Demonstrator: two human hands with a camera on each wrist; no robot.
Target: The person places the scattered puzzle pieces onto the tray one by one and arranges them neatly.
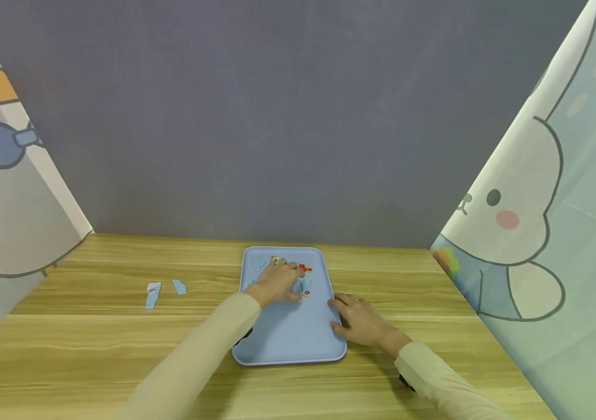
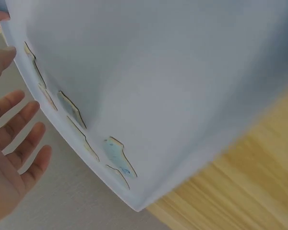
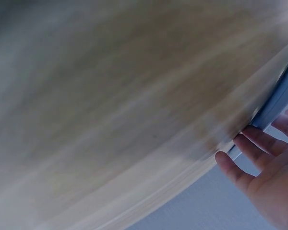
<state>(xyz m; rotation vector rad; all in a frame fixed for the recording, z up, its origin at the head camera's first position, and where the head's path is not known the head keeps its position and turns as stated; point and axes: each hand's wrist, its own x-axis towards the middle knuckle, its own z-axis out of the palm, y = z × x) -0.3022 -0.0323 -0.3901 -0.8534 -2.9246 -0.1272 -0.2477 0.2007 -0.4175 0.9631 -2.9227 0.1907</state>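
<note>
A pale blue rectangular tray (image 1: 290, 350) lies on the wooden table. Flat, irregular puzzle pieces lie in its far half, among them a light blue piece (image 1: 259, 263) and a red and yellow piece (image 1: 305, 268). Over these pieces reaches my left hand (image 1: 277, 283), partly covering them. Its fingers (image 2: 26, 117) look spread and loosely bent in the left wrist view, with nothing between them. At the tray's right rim rests my right hand (image 1: 361, 321), fingertips against the edge. The right wrist view shows these fingers (image 3: 252, 151) extended along the rim.
Left of the tray, two loose pieces lie on the table (image 1: 93, 338): a longer piece (image 1: 153, 295) with a white top and a small blue piece (image 1: 179, 286). A grey panel (image 1: 261, 116) stands behind, with cartoon-printed cloth (image 1: 529, 233) at the sides.
</note>
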